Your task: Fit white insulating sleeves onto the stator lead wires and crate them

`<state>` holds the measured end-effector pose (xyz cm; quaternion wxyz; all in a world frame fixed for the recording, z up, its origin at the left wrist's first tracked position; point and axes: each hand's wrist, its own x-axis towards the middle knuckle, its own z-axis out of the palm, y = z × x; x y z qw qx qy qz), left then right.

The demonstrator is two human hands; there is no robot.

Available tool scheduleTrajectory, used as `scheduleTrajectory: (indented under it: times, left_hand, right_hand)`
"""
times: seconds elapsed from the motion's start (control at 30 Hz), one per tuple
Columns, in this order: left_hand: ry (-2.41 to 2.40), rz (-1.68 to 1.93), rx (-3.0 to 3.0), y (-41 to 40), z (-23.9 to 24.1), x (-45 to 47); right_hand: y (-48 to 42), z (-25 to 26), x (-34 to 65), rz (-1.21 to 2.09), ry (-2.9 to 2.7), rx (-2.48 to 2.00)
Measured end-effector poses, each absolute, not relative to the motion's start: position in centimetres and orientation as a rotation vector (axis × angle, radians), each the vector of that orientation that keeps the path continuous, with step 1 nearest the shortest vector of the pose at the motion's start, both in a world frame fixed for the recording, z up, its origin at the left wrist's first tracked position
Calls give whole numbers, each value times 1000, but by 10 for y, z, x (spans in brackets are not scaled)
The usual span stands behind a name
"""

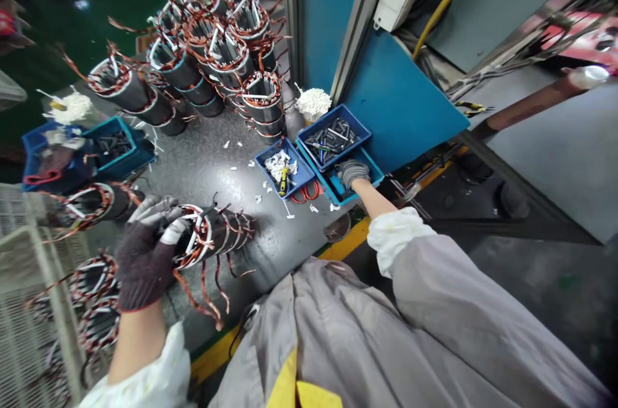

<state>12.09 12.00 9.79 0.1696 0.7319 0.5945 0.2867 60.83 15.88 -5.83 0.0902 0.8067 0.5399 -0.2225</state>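
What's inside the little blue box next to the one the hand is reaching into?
The small blue tray holds white scraps and a yellow-handled tool. What lies beneath the scraps is hidden. The right hand reaches into the neighbouring tray; the left hand holds a stator.

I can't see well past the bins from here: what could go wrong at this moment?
1. The left hand steadies a stator lying on its side; loose copper leads trailing toward the bench edge could snag a sleeve.
2. The right hand reaches into a blue bin beside stacked bins; a knock might spill the small parts.
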Motion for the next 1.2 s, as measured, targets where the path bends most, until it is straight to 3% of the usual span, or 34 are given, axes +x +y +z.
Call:
scheduleTrajectory:
  times: [0.23,0.43,0.63,1.03,1.2]
  left_hand:
    - [1671,944,2103,121,81,113]
    - [1667,927,2124,117,80,115]
    - [1652,909,2152,115,78,111]
    - [1599,962,2160,118,70,109]
    - [1617,946,2125,118,68,108]
  right_hand:
    - [135,-58,620,-759,1719,2431]
    - [90,-49,566,-1621,2018,2699]
    - [103,-46,407,-2014,2353,2389]
    - [147,-73,375,-2041,2437,1832]
    - [160,-60,374,-1709,2555,1682]
